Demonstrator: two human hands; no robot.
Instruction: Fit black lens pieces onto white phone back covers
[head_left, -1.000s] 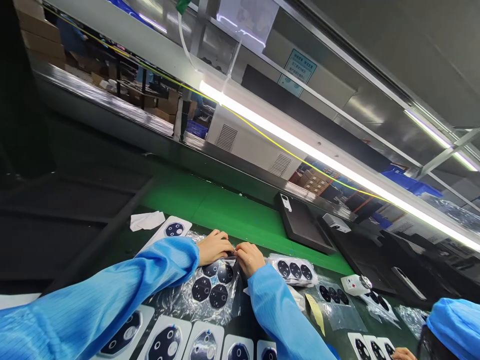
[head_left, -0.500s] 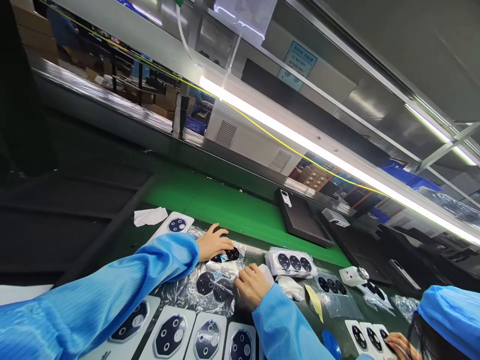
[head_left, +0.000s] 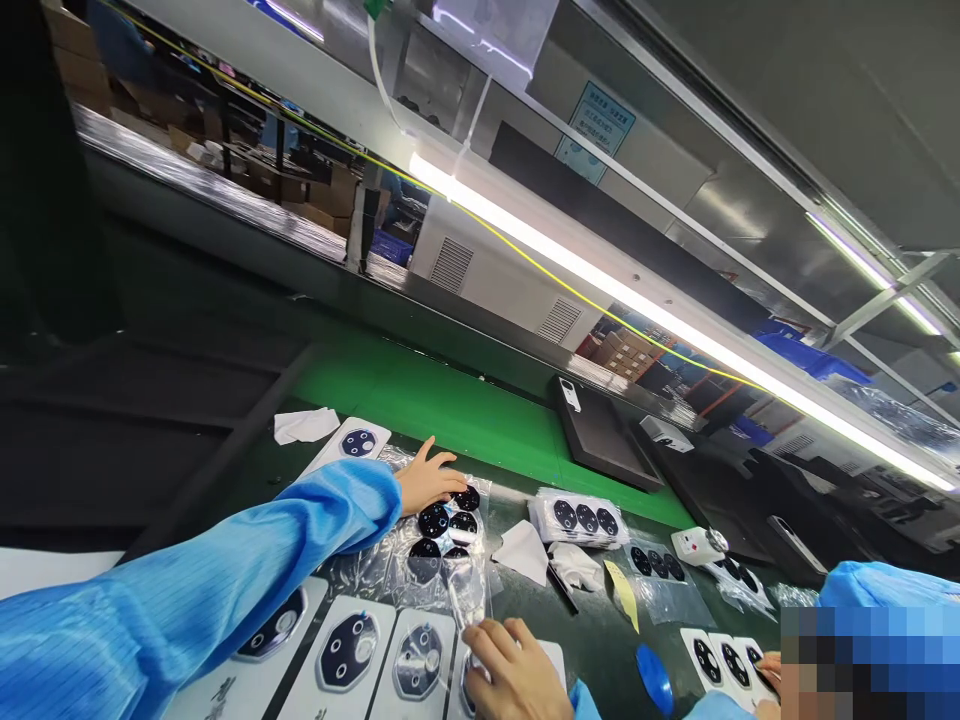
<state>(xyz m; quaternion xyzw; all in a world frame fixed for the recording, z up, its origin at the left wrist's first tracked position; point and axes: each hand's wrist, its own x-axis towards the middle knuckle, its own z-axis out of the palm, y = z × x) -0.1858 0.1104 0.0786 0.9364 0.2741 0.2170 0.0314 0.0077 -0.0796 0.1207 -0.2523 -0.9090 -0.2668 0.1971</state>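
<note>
Left hand, fingers spread, lay at the far end of the clear bag of black discs on the counter; light, flat pressure suited it. Right hand: fingers curled, pinch unclear; low, even tension seemed best.

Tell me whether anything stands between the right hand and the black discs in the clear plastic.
Nothing solid visibly blocks the way: only clear plastic film spans the gap between the right hand and the black discs. The white sheet lies off to the right.
</note>
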